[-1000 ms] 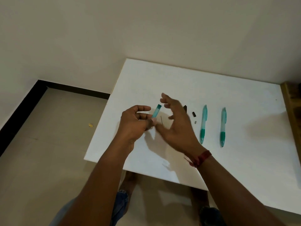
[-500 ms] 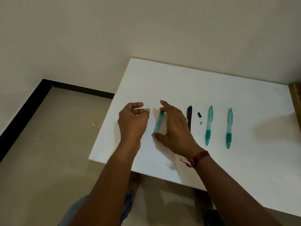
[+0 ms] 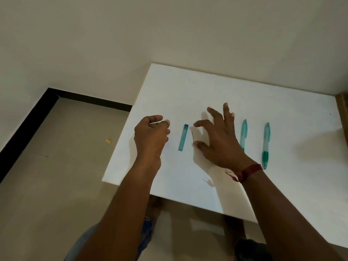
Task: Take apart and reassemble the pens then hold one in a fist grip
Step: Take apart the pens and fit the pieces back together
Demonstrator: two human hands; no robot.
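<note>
Beige walls meet a pale tiled floor point(image 3: 56, 176) edged with black skirting, and a white worktop point(image 3: 188, 91) stands against the far wall, its left near corner jutting over the floor. A short teal translucent pen barrel point(image 3: 183, 137) lies flat on the worktop, lengthwise from near to far, touched by neither hand. Just to its right lies a thin dark rod point(image 3: 192, 136), roughly parallel to it. The left hand point(image 3: 150, 134) hangs over the worktop's left edge, just left of the barrel, with its fingers loosely curled and nothing in them. The right hand point(image 3: 220, 136) is released too, fingers spread wide and arched above the worktop on the right of the rod. Its thumb tip is down by the rod's near end, and whether it touches cannot be told. A red thread band point(image 3: 248, 171) circles the right wrist. Right of that hand two whole teal pens lie side by side, tips toward the near edge: the left pen point(image 3: 243, 132) partly hidden behind the hand, the right pen point(image 3: 266, 144) fully in view and well apart from both hands. A small yellow scrap point(image 3: 108, 141) lies on the floor left of the worktop. Blue denim point(image 3: 146, 232) shows below the near edge.
</note>
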